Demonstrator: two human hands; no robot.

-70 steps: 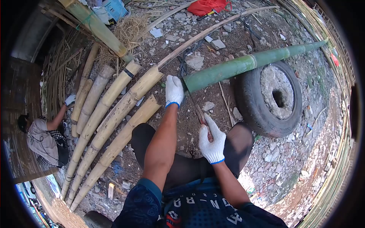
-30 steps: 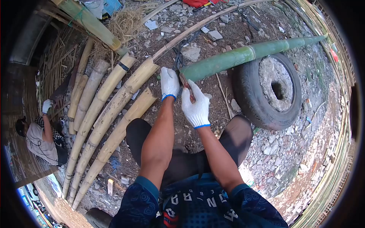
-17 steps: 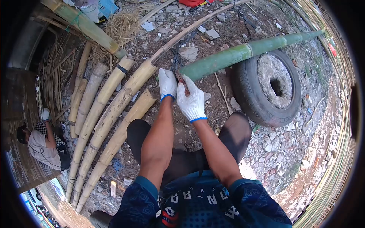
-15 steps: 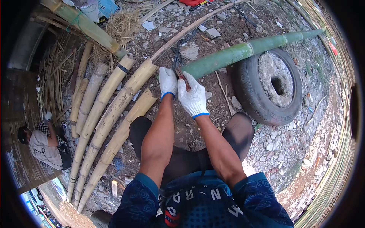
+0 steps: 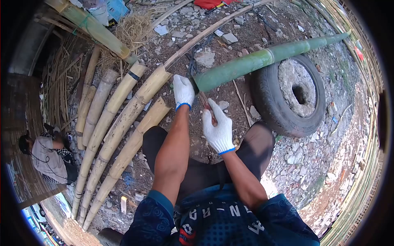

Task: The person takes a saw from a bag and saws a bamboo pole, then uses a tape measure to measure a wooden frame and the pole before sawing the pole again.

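A long green bamboo pole (image 5: 234,67) rests across a black tire (image 5: 266,102), its near cut end toward me. My left hand (image 5: 183,90), in a white glove, is closed beside that cut end; its fingers are partly hidden, and what they grip is unclear. Below the end, my gloved right hand (image 5: 216,126) is closed on a thin brownish tool (image 5: 203,99) that points up toward the bamboo. The tool is small and partly covered by the fingers.
Yellow bamboo poles (image 5: 141,92) lie side by side at the left. Grey concrete (image 5: 287,88) with a hole fills the tire. A person (image 5: 49,158) crouches at the far left. A red cloth (image 5: 211,3) lies at the top, and rubble covers the ground.
My right hand has moved down and right, away from the bamboo's end, with the tool. My left hand has shifted slightly. The person at the left has moved an arm.
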